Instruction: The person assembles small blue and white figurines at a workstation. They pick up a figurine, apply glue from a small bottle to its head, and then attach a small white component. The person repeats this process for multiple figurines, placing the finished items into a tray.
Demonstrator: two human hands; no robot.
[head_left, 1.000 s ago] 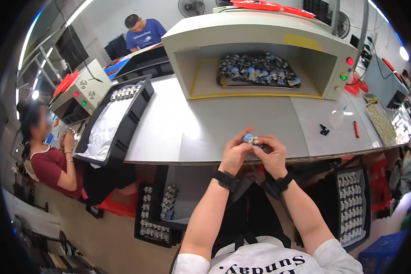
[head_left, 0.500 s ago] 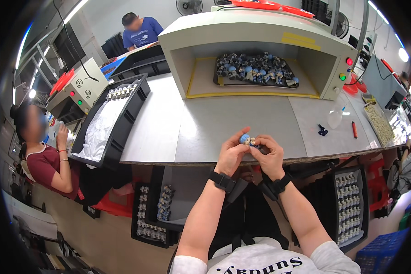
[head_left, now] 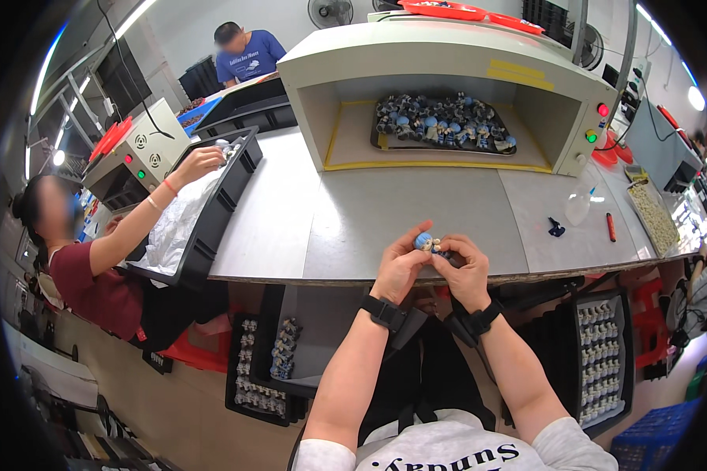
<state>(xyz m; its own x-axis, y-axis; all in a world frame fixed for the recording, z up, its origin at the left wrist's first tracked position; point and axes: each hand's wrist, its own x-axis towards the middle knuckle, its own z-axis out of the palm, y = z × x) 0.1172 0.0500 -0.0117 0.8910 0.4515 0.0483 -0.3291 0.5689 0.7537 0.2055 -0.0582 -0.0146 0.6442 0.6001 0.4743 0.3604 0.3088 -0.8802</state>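
A small toy figure (head_left: 424, 242) with a light-blue head and pale body is held up between my two hands at the table's front edge. My left hand (head_left: 401, 263) grips its head end between thumb and fingers. With thumb and fingertips, my right hand (head_left: 464, 267) pinches the figure's lower part, which is partly hidden. Ahead of them, many similar blue and white figures (head_left: 440, 125) lie heaped on a dark tray (head_left: 381, 142) inside a beige box-shaped machine (head_left: 440, 55).
On the grey table (head_left: 401, 196) lie a dark blue piece (head_left: 556, 227), a red marker (head_left: 610, 228) and a clear bottle (head_left: 578, 206). A black crate (head_left: 236, 184) stands left, a co-worker's hand (head_left: 204, 161) over it. Trays of figures (head_left: 601, 353) sit below the table.
The co-worker at left has reached an arm out to the figures at the far end of the black crate. My hands and the toy figure have hardly moved.
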